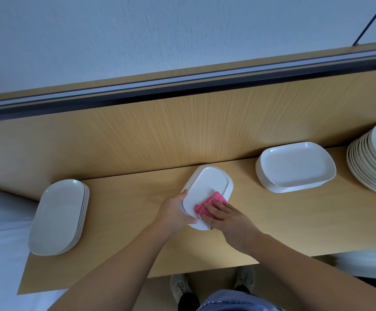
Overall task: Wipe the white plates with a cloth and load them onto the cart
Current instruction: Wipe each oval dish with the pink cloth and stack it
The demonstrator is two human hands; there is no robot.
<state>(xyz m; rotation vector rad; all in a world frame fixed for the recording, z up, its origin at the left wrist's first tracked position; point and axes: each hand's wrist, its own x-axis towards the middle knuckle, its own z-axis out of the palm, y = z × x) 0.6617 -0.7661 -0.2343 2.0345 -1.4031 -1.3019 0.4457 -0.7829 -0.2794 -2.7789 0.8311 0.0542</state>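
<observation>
A white plate at the middle of the wooden table is gripped at its near edge by the left hand, while the right hand presses a pink cloth onto it with fingers laid flat. Around it stand an oval stack at 8 o'clock, a rectangular stack at 2 o'clock and a round stack beyond.
</observation>
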